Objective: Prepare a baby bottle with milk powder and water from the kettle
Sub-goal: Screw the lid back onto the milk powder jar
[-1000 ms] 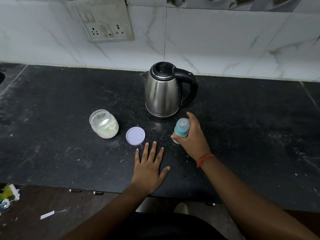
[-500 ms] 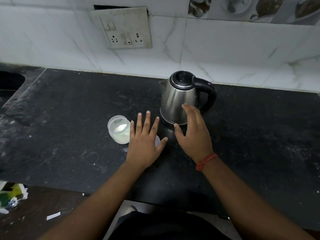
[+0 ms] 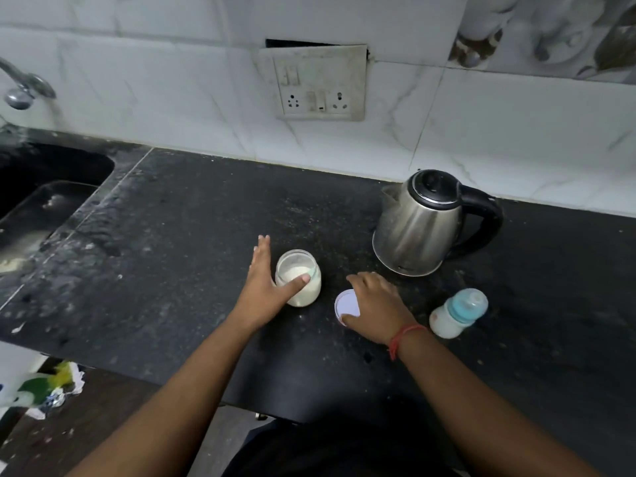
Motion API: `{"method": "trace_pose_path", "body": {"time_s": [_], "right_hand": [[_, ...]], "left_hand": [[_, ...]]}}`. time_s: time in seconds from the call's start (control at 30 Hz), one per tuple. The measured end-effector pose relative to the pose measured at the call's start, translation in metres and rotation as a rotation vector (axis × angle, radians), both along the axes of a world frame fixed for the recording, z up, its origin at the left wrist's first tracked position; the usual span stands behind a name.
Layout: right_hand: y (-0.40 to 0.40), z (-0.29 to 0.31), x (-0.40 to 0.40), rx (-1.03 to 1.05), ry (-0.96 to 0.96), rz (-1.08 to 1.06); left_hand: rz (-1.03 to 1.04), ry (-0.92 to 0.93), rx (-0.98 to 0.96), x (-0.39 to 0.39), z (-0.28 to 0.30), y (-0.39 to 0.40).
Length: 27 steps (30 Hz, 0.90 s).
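An open glass jar (image 3: 303, 280) of white milk powder stands on the black counter (image 3: 179, 263). My left hand (image 3: 265, 287) cups its left side, thumb across the front, fingers apart. The jar's white lid (image 3: 346, 306) lies flat to the right, and my right hand (image 3: 375, 306) rests on it with fingers curled over its edges. A baby bottle (image 3: 459, 313) with a blue collar and teat stands right of that hand, untouched. The steel kettle (image 3: 420, 225) with a black handle stands behind, lid closed.
A sink (image 3: 38, 201) is sunk in the counter at far left, a tap (image 3: 20, 87) above it. A socket plate (image 3: 318, 84) hangs on the tiled wall. Crumpled wrappers (image 3: 44, 387) lie on the floor below the counter edge.
My right hand let go of the baby bottle and moved left onto the lid. My left hand went from flat on the counter to the jar. The view swung left.
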State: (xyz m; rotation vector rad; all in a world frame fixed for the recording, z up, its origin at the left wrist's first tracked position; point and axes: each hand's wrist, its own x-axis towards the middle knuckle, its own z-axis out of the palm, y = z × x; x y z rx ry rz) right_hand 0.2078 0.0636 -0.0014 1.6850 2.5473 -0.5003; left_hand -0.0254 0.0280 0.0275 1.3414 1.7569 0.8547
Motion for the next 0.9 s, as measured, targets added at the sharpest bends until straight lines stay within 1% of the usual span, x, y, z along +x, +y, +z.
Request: {"method": "trace_pose_path", "body": {"time_s": [0.07,0.17,0.3,0.37,0.47,0.57,0.73,0.83,0.9], "right_hand": [[0.0,-0.003,-0.006,-0.033,-0.07,0.002],[-0.002,-0.005,-0.011,-0.065,-0.133,0.01],[-0.003,-0.005,-0.012,-0.054,-0.141,0.039],[-0.003,-0.002,-0.01,-0.06,-0.109,0.025],[-0.004,0.004,-0.006,-0.089,0.008,-0.03],[-0.004,0.011,-0.001,-0.089,0.177,-0.074],[-0.004,0.03,0.009,-0.106,0.527,-0.254],[-0.003,0.049,0.018,-0.106,0.727,-0.398],[-0.001,0.061,0.027,-0.077,0.812,-0.461]], "left_hand": [[-0.024,-0.063,-0.069,-0.006,-0.007,-0.002],[-0.067,-0.113,-0.109,-0.009,-0.019,0.0],[-0.121,-0.149,-0.077,-0.006,-0.03,0.004],[-0.111,-0.15,-0.047,-0.004,-0.034,0.005],[-0.074,-0.145,-0.008,0.0,-0.037,0.005],[-0.038,-0.129,0.015,0.004,-0.038,0.004],[-0.029,-0.156,0.059,0.019,-0.034,0.0],[-0.045,-0.174,0.098,0.034,-0.029,-0.003],[-0.061,-0.178,0.124,0.046,-0.024,-0.003]]}}
